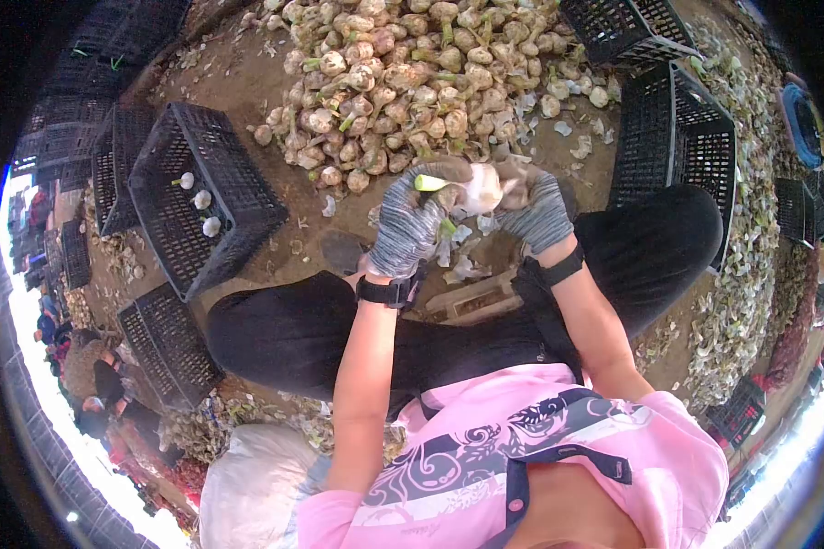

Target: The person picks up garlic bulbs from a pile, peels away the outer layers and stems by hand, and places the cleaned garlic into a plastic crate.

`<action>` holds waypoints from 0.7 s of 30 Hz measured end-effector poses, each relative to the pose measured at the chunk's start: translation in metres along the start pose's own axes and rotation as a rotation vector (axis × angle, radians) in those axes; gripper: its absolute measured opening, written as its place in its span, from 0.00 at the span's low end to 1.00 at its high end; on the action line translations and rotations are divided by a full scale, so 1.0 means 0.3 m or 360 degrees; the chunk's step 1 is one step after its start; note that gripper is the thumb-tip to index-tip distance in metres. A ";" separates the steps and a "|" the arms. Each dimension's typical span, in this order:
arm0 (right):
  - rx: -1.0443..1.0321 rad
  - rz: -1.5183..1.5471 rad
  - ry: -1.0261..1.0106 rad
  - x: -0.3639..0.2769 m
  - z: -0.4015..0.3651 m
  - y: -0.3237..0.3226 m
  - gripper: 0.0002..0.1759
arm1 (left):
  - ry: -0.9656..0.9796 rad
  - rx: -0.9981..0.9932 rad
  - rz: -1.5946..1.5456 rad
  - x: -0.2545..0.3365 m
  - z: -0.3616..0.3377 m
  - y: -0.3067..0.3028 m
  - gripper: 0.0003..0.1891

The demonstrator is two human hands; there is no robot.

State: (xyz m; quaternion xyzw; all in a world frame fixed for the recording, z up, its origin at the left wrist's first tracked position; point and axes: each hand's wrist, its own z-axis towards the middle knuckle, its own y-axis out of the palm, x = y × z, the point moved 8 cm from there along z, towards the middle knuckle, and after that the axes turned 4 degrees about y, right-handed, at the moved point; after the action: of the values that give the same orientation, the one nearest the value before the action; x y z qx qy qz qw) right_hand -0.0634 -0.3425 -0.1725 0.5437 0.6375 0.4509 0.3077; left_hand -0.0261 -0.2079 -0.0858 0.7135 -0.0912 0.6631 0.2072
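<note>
In the head view, both hands wear grey knit gloves and meet over the ground just in front of my lap. My left hand [408, 220] is closed around a garlic bulb [482, 188], its cut green stalk [428, 183] poking out past the fingers. Closed on the bulb's other side is my right hand [535, 209], its fingertips pressed to the papery skin. The bulb looks white where its outer layer is off. Just ahead of the hands lies a large heap of unpeeled garlic [403, 82], brownish and with short stalks.
A black plastic crate [247, 174] at left holds a few white garlic bulbs [202, 199]. Another black crate [673, 137] stands at right, with more behind. Loose garlic skins [719, 311] cover the ground at right. A white sack [261, 485] sits beside me. Other people [110, 384] are at far left.
</note>
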 end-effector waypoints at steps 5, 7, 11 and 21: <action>-0.0066 -0.0428 -0.0201 -0.129 -0.042 0.088 0.16 | -0.0127 0.0314 -0.0251 -0.021 -0.019 -0.094 0.10; -0.0018 -0.0584 -0.0239 -0.113 -0.036 0.070 0.18 | -0.0101 0.0374 -0.0245 -0.009 -0.017 -0.107 0.10; -0.0344 -0.3229 -0.0575 0.058 -0.052 0.193 0.24 | -0.0133 0.0247 0.0346 -0.013 -0.008 -0.093 0.11; 0.0212 -0.2139 -0.0046 0.031 -0.039 0.124 0.18 | -0.0040 0.0155 0.0522 -0.036 -0.010 -0.058 0.11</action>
State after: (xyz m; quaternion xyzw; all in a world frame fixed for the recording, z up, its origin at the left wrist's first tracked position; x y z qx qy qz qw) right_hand -0.0604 -0.3362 -0.1330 0.0528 0.8594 0.1140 0.4956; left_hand -0.0229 -0.1927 -0.0992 0.7064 -0.1769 0.6827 0.0603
